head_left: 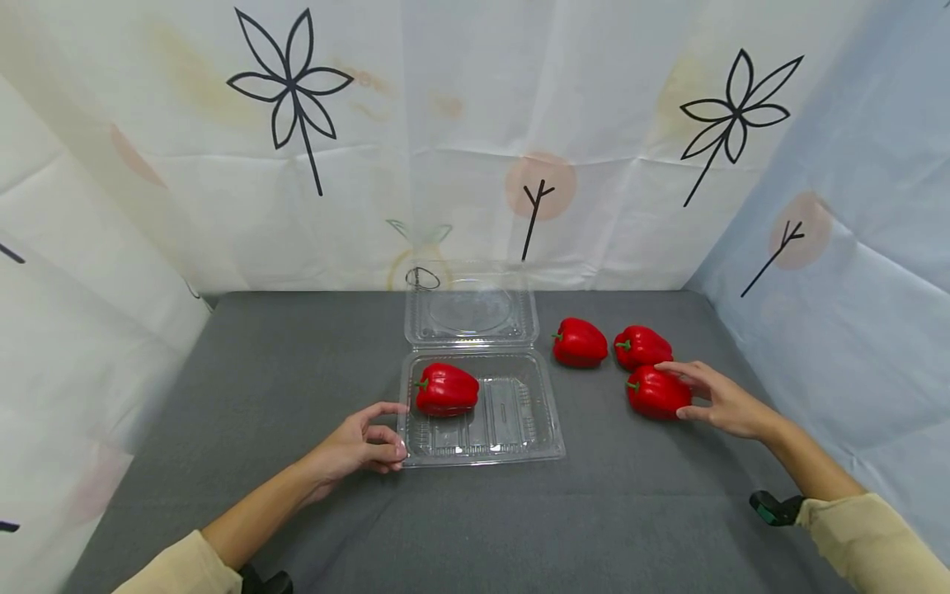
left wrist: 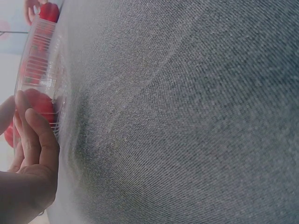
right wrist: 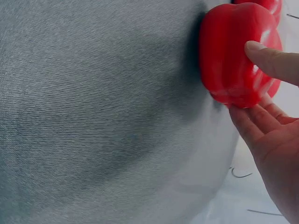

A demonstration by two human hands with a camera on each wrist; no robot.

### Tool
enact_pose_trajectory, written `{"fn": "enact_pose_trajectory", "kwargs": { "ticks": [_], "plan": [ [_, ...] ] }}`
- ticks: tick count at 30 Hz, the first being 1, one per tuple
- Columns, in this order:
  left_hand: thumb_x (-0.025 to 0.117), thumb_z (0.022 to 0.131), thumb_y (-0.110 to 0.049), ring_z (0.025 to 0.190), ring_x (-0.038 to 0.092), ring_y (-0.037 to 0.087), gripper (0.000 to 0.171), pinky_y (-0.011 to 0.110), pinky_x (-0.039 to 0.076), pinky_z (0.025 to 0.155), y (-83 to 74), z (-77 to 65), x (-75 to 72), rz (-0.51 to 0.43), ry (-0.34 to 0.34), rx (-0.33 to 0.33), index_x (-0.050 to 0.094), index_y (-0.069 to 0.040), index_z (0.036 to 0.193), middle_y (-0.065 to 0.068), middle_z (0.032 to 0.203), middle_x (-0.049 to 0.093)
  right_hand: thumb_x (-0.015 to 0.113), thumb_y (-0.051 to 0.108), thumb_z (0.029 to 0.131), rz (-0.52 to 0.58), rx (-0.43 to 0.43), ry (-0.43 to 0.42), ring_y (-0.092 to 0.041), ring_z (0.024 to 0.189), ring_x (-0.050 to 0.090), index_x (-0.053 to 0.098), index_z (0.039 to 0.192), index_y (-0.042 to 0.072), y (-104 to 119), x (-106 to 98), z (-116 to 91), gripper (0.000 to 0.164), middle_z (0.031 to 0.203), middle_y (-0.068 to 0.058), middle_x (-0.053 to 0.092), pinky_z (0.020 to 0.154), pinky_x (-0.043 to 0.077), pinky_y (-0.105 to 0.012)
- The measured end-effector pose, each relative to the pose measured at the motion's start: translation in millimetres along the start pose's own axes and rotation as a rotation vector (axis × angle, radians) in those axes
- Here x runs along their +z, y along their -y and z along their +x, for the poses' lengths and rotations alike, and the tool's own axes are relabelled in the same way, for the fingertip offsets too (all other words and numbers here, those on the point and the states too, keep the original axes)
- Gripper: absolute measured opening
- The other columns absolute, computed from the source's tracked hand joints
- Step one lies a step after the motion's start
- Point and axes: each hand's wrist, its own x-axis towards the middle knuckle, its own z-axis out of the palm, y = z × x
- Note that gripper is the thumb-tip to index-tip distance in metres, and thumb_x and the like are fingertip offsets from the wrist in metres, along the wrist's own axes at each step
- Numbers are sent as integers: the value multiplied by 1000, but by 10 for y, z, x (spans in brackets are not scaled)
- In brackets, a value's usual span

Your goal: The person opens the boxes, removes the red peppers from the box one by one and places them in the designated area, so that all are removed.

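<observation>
A clear plastic clamshell container (head_left: 512,450) lies with its lid raised at the back. One red bell pepper (head_left: 448,389) sits in its base, toward the left. My left hand (head_left: 364,441) holds the container's left edge, thumb and fingers at the rim; the left wrist view shows the fingers (left wrist: 35,135) against the side wall. Over at the right, my right hand (head_left: 723,400) grips another red bell pepper (head_left: 655,392), with the thumb on one side and the fingers at its end. That pepper (right wrist: 229,56) is close to the gray cloth in the right wrist view.
Two more red bell peppers, one (head_left: 580,343) right of the lid (head_left: 475,309) and one (head_left: 641,346) just behind the gripped pepper, lie on the gray tabletop (head_left: 312,355). A white printed curtain (head_left: 460,124) stands behind and continues along both sides.
</observation>
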Motion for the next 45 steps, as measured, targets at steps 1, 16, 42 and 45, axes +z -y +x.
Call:
{"fn": "enact_pose_trajectory", "kwargs": {
  "ticks": [1, 16, 42, 45],
  "plan": [
    [75, 88, -10, 79, 69, 20, 70, 33, 55, 73, 1, 1, 1, 0, -2, -4, 37, -6, 146, 5, 90, 69, 75, 1, 85, 10, -2, -4, -40, 117, 53, 45, 140, -3, -17, 2, -3, 63, 126, -19, 51, 93, 42, -13],
    [74, 89, -10, 79, 69, 19, 72, 32, 55, 72, -11, -21, -2, -13, 18, 21, 34, -4, 148, 5, 90, 69, 75, -5, 81, 0, 43, -14, -51, 121, 45, 39, 142, -4, -84, 27, -62, 71, 142, -31, 41, 94, 37, -10],
    [74, 89, -8, 77, 69, 20, 71, 33, 55, 72, -14, -16, 5, -28, 17, 25, 34, -4, 148, 5, 89, 67, 77, 18, 88, -68, 3, -70, -45, 135, 41, 28, 157, 13, 671, 113, 731, 85, 155, -21, 36, 101, 34, -69],
    [74, 89, -8, 77, 69, 20, 71, 33, 55, 72, -18, -14, 5, -30, 22, 27, 34, -4, 148, 5, 89, 67, 78, 21, 87, -53, -21, -29, -42, 136, 43, 24, 158, 17, 772, 213, 900, 89, 158, -17, 33, 103, 36, -66]
  ]
}}
